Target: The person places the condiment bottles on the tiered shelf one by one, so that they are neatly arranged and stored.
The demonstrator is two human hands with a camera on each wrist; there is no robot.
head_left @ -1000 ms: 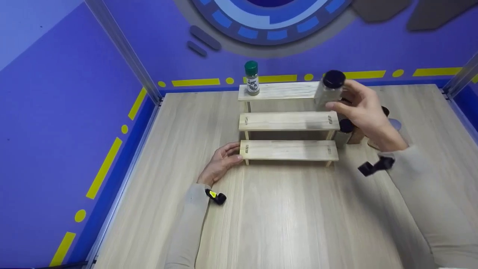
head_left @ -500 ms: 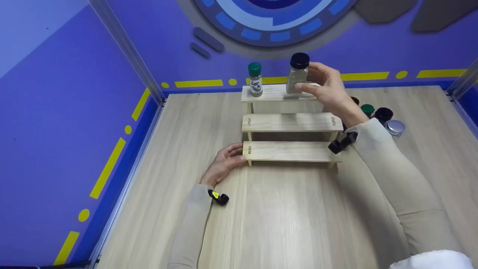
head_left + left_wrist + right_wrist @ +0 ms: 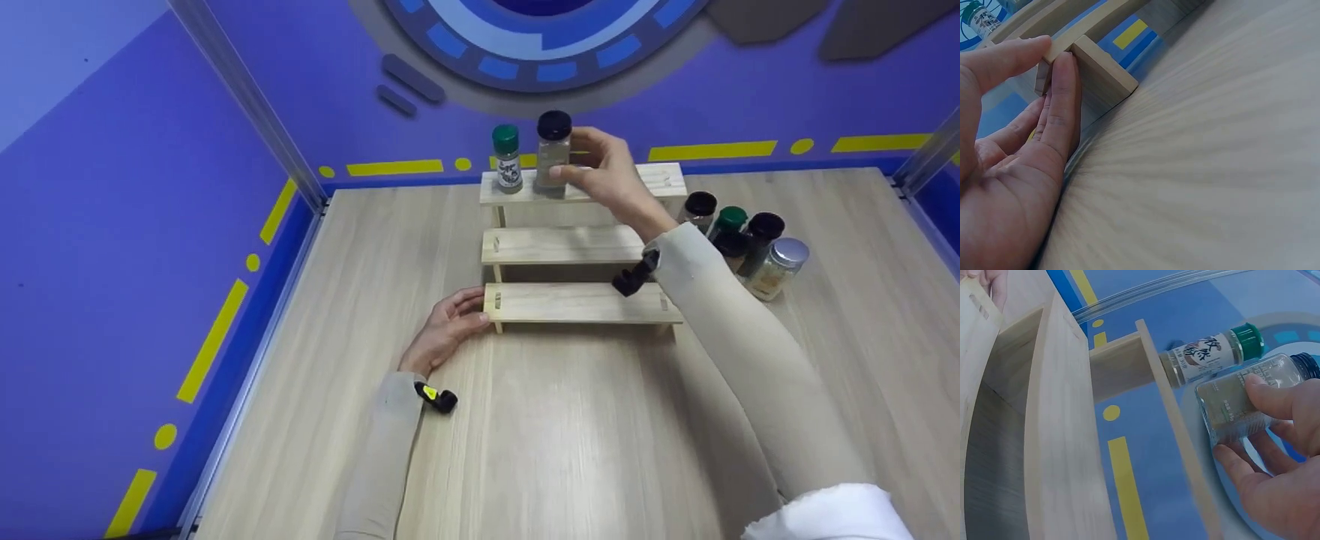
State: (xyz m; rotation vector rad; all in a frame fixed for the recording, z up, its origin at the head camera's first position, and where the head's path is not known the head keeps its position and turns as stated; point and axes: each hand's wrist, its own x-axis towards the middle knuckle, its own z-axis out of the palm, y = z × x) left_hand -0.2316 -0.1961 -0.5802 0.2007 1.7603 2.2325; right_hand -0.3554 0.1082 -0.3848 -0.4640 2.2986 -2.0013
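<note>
Black is topping the jar (image 3: 553, 154) that we are gripping with our right hand (image 3: 611, 176) at the upper centre of the head view. Its long axis is running upright, and it is lying to the left of the palm, just right of the green-capped bottle (image 3: 507, 161) and over the top board (image 3: 664, 178). A narrow gap is showing between its base and that board in the right wrist view, so we are judging it slightly raised. Our right fingers are curling round it, parted only by its width. Our left hand (image 3: 446, 330), well apart from the jar at mid-frame, is pinching the left end of the low board (image 3: 577, 302), its thumb and fingers spread just by the wood.
</note>
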